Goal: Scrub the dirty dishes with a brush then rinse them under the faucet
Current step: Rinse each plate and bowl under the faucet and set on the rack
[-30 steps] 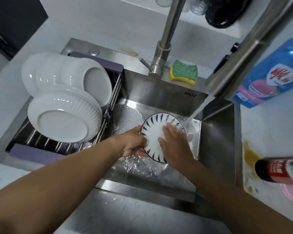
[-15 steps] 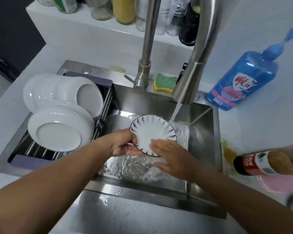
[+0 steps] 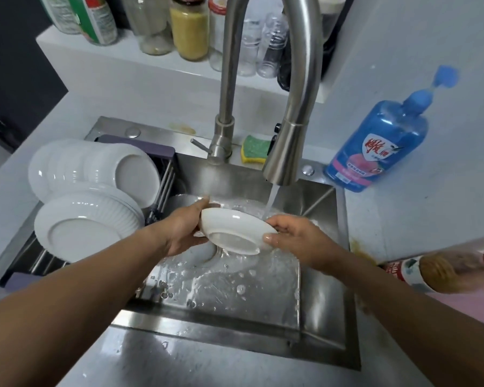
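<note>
Stainless steel sink (image 3: 235, 344) takes up the middle of the frame, with a white counter around it and a shelf of jars along the top. At centre, both hands are closed on a small dish (image 3: 235, 227). It is turned so that its white underside and foot ring face me. The left hand (image 3: 183, 230) grips the left rim and the right hand (image 3: 294, 236) pinches the right rim, thumb on the underside. The dish hangs above the basin just under the faucet (image 3: 288, 152), and the water stream (image 3: 271, 199) lands at its far edge, close to the right fingers. I judge this to be the rinse. To do it well, I would shift the dish right so the stream strikes the middle of the underside. Then I would turn it slowly by the rim so every part passes through, and tilt it so water drains into the basin. Wet glaze will be slippery, so I would grip firmly. Clean white plates (image 3: 87, 227) lean in the drying rack (image 3: 162, 180) at left. A green sponge (image 3: 256, 149) sits behind the faucet, and a blue detergent bottle (image 3: 375, 143) stands at right.
</note>
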Motion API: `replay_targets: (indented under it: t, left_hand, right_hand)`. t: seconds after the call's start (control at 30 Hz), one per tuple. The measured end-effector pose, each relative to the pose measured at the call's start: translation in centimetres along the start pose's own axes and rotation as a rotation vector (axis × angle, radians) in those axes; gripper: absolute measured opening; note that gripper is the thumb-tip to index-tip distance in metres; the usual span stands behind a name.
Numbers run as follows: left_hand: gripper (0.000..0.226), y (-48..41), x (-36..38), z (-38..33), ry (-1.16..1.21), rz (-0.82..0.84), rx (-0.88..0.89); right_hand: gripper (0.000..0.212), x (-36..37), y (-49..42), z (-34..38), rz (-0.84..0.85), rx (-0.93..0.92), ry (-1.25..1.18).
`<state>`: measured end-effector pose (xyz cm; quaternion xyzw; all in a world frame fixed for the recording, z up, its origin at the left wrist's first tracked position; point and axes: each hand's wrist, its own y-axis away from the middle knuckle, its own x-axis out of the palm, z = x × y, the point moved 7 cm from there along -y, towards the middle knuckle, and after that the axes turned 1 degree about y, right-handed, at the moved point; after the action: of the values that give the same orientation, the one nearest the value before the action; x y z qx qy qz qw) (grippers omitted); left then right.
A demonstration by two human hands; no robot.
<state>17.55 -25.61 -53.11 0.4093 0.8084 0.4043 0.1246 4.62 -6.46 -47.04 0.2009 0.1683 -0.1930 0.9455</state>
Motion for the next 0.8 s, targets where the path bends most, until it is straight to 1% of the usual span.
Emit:
replay_targets:
  t: [0.07, 0.1, 0.17, 0.2, 0.23, 0.27, 0.3, 0.37, 0.43, 0.5, 0.53, 0.57, 0.6, 0.67, 0.7, 0.8]
  left_hand:
    - [0.058, 0.8, 0.3, -1.1, 0.015, 0.044, 0.118]
    - [0.06, 1.4, 0.5, -1.5, -0.016, 0.092, 0.173]
    - [0.046, 2.4, 0.9, -1.9, -0.07, 0.217, 0.242]
    - [0.042, 2.8, 1.0, -1.8, -0.072, 0.275, 0.245]
    - [0.044, 3.1, 1.1, -1.6, -0.073, 0.327, 0.23]
    - [0.045, 3.3, 1.3, -1.3, -0.082, 0.371, 0.204]
    - [0.045, 3.4, 1.5, -1.0, -0.091, 0.408, 0.177]
    - [0.042, 3.8, 2.4, -0.3, -0.051, 0.479, 0.132]
    - [0.041, 4.1, 3.4, 0.1, 0.025, 0.495, 0.109]
    - [0.042, 4.3, 4.2, 0.2, 0.08, 0.454, 0.108]
    - [0.041, 4.3, 4.4, 0.2, 0.111, 0.422, 0.109]
    - [0.039, 4.2, 4.6, 0.3, 0.146, 0.395, 0.108]
    - [0.037, 4.3, 4.9, 0.3, 0.181, 0.376, 0.107]
    - [0.037, 4.3, 5.1, 0.3, 0.242, 0.349, 0.107]
    - [0.037, 4.3, 5.0, 0.3, 0.259, 0.333, 0.11]
    - [0.037, 4.5, 4.4, 0.2, 0.262, 0.306, 0.108]
  right_hand:
    - [0.023, -0.5, -0.1, 0.2, 0.008, 0.045, -0.16]
    - [0.025, -0.8, -0.2, 0.2, -0.004, 0.061, -0.217]
    - [0.028, -1.4, -0.8, -0.2, -0.058, 0.106, -0.349]
    - [0.033, -1.6, -1.1, -0.5, -0.089, 0.131, -0.421]
    - [0.038, -1.7, -1.5, -1.0, -0.119, 0.162, -0.485]
    - [0.04, -1.7, -1.8, -1.3, -0.148, 0.198, -0.529]
    - [0.036, -1.7, -2.1, -1.5, -0.183, 0.229, -0.535]
    - [0.027, -1.8, -2.6, -1.3, -0.298, 0.275, -0.417]
    - [0.027, -1.7, -3.3, -0.8, -0.429, 0.295, -0.247]
    - [0.033, -1.2, -4.1, -0.2, -0.536, 0.292, -0.021]
    - [0.04, -0.8, -4.3, 0.3, -0.58, 0.273, 0.109]
    - [0.051, -0.2, -4.6, 1.0, -0.592, 0.259, 0.224]
    - [0.062, 0.7, -5.0, 1.7, -0.562, 0.248, 0.346]
    - [0.076, 3.0, -5.9, 3.2, -0.415, 0.172, 0.617]
    - [0.078, 3.6, -6.2, 3.6, -0.377, 0.159, 0.636]
    - [0.079, 3.2, -6.7, 2.7, -0.387, 0.231, 0.488]
